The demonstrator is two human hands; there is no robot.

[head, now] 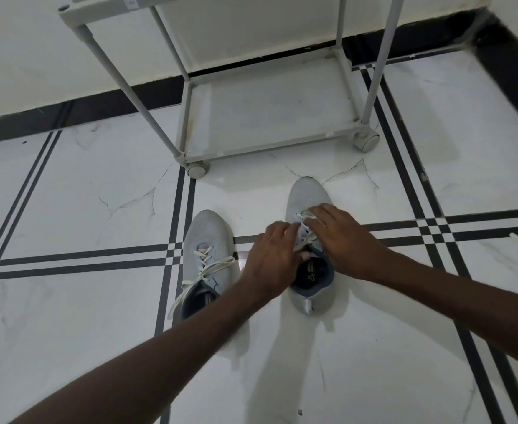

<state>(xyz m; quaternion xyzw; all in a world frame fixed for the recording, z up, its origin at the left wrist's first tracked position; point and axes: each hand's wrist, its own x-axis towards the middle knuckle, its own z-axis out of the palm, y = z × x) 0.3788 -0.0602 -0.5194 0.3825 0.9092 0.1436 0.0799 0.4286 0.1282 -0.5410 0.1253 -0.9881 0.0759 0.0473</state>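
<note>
Squarely, shoe (306, 195) toe-away (toward cart (267, 111)).

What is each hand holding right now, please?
Left hand: pinches the laces of the farther shoe.
Right hand: on the same laces; grip cannot be told.

Pale grey mesh trainer (308, 195), dark blue collar (311, 291), upright on its sole, toe pointing far, white laces (302, 216) loose, right of centre

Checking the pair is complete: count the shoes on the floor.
2. One light grey mesh sneaker lies at left. The second grey sneaker lies right of it, nearer the grey wheeled cart, with left hand and right hand at its white laces. None seems hidden.
</note>
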